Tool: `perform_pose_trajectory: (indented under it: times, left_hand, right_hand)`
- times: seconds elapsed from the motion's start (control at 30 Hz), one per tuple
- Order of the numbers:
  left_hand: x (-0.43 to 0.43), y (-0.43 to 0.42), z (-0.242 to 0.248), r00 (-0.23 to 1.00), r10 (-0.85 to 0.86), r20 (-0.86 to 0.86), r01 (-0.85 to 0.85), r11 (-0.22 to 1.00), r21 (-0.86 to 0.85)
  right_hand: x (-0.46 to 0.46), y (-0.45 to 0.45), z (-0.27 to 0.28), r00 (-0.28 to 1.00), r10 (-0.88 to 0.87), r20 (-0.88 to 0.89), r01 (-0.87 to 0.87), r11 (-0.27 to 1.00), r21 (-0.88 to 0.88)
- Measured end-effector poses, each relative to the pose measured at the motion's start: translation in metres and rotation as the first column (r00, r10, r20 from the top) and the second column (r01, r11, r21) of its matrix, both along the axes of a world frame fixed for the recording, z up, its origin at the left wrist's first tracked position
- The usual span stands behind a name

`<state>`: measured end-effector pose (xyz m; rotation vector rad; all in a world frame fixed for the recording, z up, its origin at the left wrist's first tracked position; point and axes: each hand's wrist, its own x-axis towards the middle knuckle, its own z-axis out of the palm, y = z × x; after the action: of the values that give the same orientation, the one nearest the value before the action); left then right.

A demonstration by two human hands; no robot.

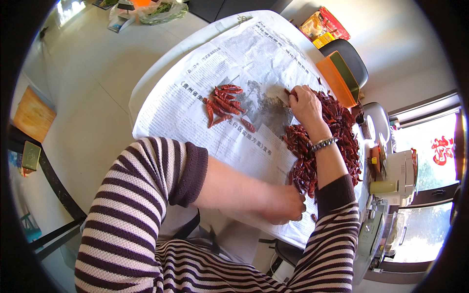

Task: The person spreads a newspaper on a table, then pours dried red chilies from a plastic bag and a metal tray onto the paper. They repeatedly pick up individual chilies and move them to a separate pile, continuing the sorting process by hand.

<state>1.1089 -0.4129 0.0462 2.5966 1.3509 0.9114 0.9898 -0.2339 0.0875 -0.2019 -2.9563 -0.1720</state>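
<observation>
Dried red chili peppers form a large dark heap [339,126] on the right of a newspaper-covered table [161,106]. My right hand [307,106], with a beaded bracelet at the wrist, is at the heap's upper left edge, its fingertips pinched on a dried chili [287,92]. My left hand [285,205] is curled and slightly blurred at the near edge of the table, just below the heap; its fingers face away, so whether it holds anything is hidden. A small group of whole dried chilies [224,102] lies left of the middle, with a single chili [248,125] beside it.
An orange rectangular container [339,78] stands beyond the heap, near a dark chair [348,60] and a red package [335,23]. Plastic bags with greens [163,13] rest on the floor at the top. Several household items and appliances [399,175] line the right side by the windows.
</observation>
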Motion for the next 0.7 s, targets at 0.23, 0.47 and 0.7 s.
perform_pose_trajectory:
  times: [0.23,0.47,0.7]
  left_hand:
    - [-0.002,-0.003,0.006,1.000,-0.009,0.024,0.011,0.997,-0.079]
    - [-0.002,-0.003,0.004,0.998,-0.010,0.068,0.016,0.996,-0.083]
    - [-0.003,-0.002,0.002,0.995,-0.012,0.101,0.020,0.997,-0.075]
  right_hand:
    - [0.060,-0.023,0.018,0.990,0.075,0.122,-0.069,0.996,-0.055]
    - [0.079,-0.039,0.021,0.995,0.087,0.041,-0.080,0.986,-0.146]
    - [0.068,-0.045,0.017,0.992,0.094,0.085,-0.088,0.993,-0.078]
